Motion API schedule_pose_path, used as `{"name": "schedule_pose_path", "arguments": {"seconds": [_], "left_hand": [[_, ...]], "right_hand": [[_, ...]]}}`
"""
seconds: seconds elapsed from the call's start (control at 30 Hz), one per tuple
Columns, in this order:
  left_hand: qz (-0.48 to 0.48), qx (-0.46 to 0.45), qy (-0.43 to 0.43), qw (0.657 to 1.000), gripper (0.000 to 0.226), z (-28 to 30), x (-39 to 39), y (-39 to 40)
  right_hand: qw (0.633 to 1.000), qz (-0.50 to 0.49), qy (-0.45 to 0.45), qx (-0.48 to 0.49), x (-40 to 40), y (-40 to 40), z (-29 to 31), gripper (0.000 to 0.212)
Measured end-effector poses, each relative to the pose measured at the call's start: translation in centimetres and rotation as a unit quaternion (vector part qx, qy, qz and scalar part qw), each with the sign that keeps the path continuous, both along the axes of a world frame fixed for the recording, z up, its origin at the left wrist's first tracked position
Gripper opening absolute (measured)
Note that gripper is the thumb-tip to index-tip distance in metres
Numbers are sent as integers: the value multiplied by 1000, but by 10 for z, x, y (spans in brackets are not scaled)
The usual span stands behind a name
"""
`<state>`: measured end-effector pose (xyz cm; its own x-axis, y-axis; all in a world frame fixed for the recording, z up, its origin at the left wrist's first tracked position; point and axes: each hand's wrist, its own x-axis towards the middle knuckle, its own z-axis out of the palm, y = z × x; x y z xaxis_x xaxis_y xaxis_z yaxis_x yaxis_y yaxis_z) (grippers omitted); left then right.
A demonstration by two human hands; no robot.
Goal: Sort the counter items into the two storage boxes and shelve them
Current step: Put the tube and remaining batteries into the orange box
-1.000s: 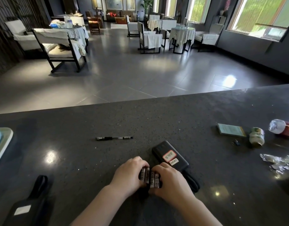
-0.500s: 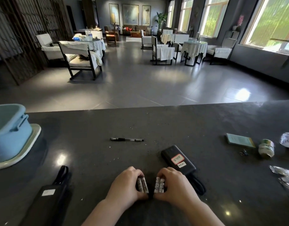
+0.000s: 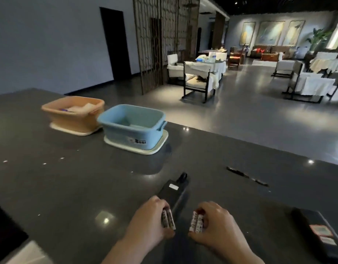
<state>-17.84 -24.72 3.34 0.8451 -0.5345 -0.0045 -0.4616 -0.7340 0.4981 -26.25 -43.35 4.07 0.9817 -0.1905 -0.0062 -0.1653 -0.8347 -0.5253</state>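
Two small bundles of batteries are what we have in hand at present. Our left hand (image 3: 151,216) has its fingers curled round one pair of batteries (image 3: 168,219), and our right hand (image 3: 217,225) has its fingers curled round a second pair (image 3: 197,222); both pairs sit low over the dark bench (image 3: 73,187), near its close edge, and we cannot tell whether they touch it.

The two storage boxes stand side by side further along the bench, well apart from our hands, each on a pale lid or tray. The orange box (image 3: 73,116) already has something pale lying in it, and the blue box (image 3: 133,126) shows a flat thing on its floor, so we judge the sorting begun but far from finished.

Left on the bench are a black pouch (image 3: 174,193) with a white label just beyond our left hand, a pen (image 3: 247,176) further out to the right, and a second black device (image 3: 317,229) with stickers at the right edge. These, and the batteries, remain to be boxed.

No shelf is in view, and both boxes are on the bench, so the shelving is not yet done.
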Motion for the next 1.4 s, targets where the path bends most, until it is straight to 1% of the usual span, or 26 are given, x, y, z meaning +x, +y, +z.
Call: {"name": "schedule_pose_path", "arguments": {"seconds": [0.2, 0.33, 0.43, 0.53, 0.63, 0.73, 0.83, 0.97, 1.13, 1.2, 1.27, 1.4], "left_hand": [[90, 42, -33, 994, 54, 4, 25, 141], [134, 34, -33, 990, 62, 5, 54, 225], [134, 27, -15, 990, 61, 4, 84, 285], [113, 52, -23, 992, 53, 4, 119, 338], [102, 68, -11, 992, 51, 9, 155, 382], [86, 79, -12, 993, 46, 10, 187, 407], [75, 75, -15, 994, 44, 6, 221, 417], [64, 65, -20, 996, 46, -1, 268, 423], [47, 85, -21, 995, 53, 6, 337, 447], [52, 83, -28, 995, 52, 14, 368, 457], [58, 72, -35, 995, 46, 22, 397, 466], [61, 9, -36, 997, 41, 27, 454, 474]], "right_hand": [[996, 83, -13, 32, 67, 124, 0, 41], [993, 112, -19, -3, 109, 202, 2, 40], [995, 102, -12, -10, 141, 258, 3, 42], [996, 91, -3, -22, 171, 305, 4, 39], [997, 74, -3, -28, 198, 340, 7, 35], [998, 60, 9, -27, 219, 364, 9, 33], [997, 55, 10, -47, 247, 379, 6, 35], [997, 42, 12, -64, 298, 389, 0, 37], [1000, 13, -6, -27, 367, 403, -1, 39], [1000, 11, -7, -3, 394, 410, 1, 39], [1000, 9, -4, 6, 418, 418, 6, 37], [1000, 13, -17, -13, 464, 426, 23, 45]]}}
